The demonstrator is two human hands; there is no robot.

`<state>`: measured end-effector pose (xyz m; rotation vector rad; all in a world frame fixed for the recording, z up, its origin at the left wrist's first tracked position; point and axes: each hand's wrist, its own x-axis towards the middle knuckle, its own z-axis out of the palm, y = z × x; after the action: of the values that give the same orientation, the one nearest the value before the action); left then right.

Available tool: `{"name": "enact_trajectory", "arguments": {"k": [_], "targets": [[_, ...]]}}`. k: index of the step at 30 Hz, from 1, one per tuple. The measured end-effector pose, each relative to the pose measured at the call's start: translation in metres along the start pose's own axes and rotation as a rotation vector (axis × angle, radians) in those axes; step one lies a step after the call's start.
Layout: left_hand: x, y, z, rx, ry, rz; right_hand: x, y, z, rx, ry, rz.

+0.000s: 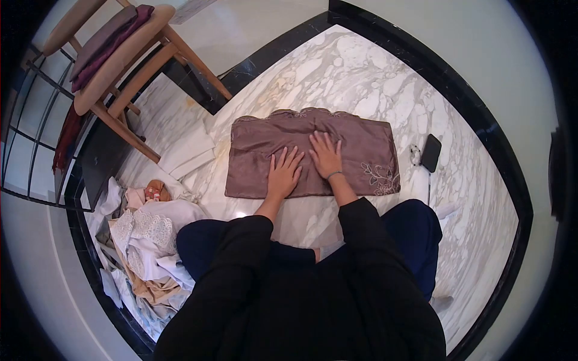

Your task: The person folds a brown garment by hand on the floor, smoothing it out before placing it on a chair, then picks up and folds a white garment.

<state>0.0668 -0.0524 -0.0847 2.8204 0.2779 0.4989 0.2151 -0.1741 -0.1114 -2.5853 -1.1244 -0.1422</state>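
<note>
A brown satiny cloth lies folded into a wide rectangle on the marble floor in front of my crossed legs. Its far edge is scalloped, and pale floral embroidery shows at the near right corner. My left hand rests flat on the cloth, left of its middle, with the fingers spread. Slightly farther out and to the right, my right hand also presses flat on it, fingers apart. A thin band circles my right wrist. Neither hand grips anything.
To the left is a heap of crumpled light clothes. A wooden chair at the upper left carries folded purple cloths. A black phone with a cable lies right of the brown cloth. Dark-edged walls border the floor.
</note>
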Motion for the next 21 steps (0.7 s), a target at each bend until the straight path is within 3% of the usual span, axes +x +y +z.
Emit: {"name": "enact_trajectory", "arguments": {"k": [2,6,9,12,15,21], "targets": [[0.002,0.003,0.0,0.0,0.04,-0.007,0.009,0.008,-0.001,-0.06,0.037,0.043],[0.022,0.009,0.01,0.064,-0.088,-0.113,0.023,0.01,0.002,-0.095,0.078,0.099],[0.051,0.011,0.028,-0.032,0.078,-0.013,0.026,0.01,0.003,-0.114,0.074,0.096],[0.073,0.004,0.044,0.081,0.063,-0.049,0.028,0.02,0.005,-0.071,0.064,0.12],[0.087,-0.02,0.037,0.216,-0.046,-0.116,0.033,0.029,0.004,-0.069,0.077,0.186],[0.089,-0.086,0.02,0.262,-0.035,-0.289,0.043,0.084,-0.004,-0.209,0.119,0.369]]}}
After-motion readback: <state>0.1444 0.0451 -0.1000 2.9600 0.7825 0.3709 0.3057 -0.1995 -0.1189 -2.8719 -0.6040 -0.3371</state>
